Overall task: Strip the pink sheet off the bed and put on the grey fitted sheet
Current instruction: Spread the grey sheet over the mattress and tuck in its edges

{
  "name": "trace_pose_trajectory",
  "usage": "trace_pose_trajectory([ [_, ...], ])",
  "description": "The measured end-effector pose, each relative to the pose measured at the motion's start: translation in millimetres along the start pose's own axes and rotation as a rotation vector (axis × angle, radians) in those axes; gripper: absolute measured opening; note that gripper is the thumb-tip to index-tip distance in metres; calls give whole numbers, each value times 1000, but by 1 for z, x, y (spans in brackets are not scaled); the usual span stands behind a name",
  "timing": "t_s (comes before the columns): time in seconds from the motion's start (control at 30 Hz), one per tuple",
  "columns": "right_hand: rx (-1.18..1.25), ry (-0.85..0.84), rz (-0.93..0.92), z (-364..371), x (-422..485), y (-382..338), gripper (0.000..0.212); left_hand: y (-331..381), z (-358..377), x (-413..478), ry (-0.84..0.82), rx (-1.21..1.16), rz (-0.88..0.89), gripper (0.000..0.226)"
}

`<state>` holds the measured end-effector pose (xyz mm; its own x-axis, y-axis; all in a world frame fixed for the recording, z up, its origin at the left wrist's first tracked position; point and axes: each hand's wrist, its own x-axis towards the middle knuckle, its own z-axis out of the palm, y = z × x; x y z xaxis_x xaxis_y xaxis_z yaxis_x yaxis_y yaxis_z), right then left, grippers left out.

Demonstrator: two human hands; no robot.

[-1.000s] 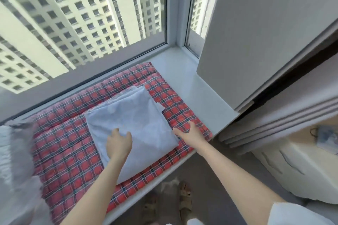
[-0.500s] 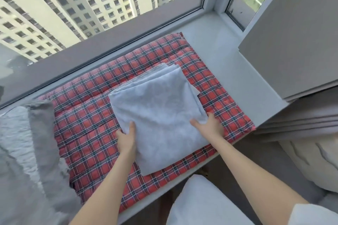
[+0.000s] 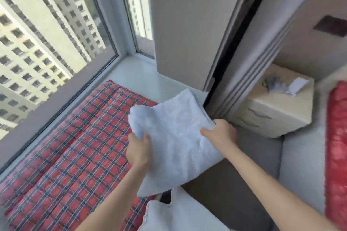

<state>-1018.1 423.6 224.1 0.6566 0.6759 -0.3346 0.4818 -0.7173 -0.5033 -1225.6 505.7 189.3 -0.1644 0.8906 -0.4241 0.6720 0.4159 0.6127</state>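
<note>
The grey fitted sheet point(image 3: 176, 137) is a folded, roughly rectangular bundle held in the air over the near right corner of the red plaid cushion point(image 3: 75, 146) that lies on the window ledge point(image 3: 142, 78). Its long axis runs from near to far, with the far end leaning a little right toward the cream nightstand point(image 3: 277, 103) and the near corner drooping. The cloth is pale bluish grey, soft and faintly creased, with its layers bent at the far left corner. The left grip point(image 3: 139, 151) is closed on the sheet's left edge, thumb on top. The right grip point(image 3: 219, 133) is closed on the right edge, thumb on top and fingers underneath. Both bare forearms reach in from the near side.
</note>
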Motion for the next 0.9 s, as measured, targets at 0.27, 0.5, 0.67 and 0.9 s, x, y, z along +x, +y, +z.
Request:
trace_pose_trajectory([
  [0.27, 68, 533, 351, -166, -112, 208, 36, 119, 171, -193, -412, 143, 551, 22],
  [0.5, 11, 1053, 693, -262, -294, 402, 49, 129, 314, -459, -881, 218, 928, 17],
  [0.67, -199, 1278, 787, -262, -406, 471, 37, 94, 364, -598, -1161, 290, 1134, 10],
  [0.9, -159, 1439, 1079, -238, -478, 517, 38, 39, 412, -706, -1461, 453, 1207, 13],
])
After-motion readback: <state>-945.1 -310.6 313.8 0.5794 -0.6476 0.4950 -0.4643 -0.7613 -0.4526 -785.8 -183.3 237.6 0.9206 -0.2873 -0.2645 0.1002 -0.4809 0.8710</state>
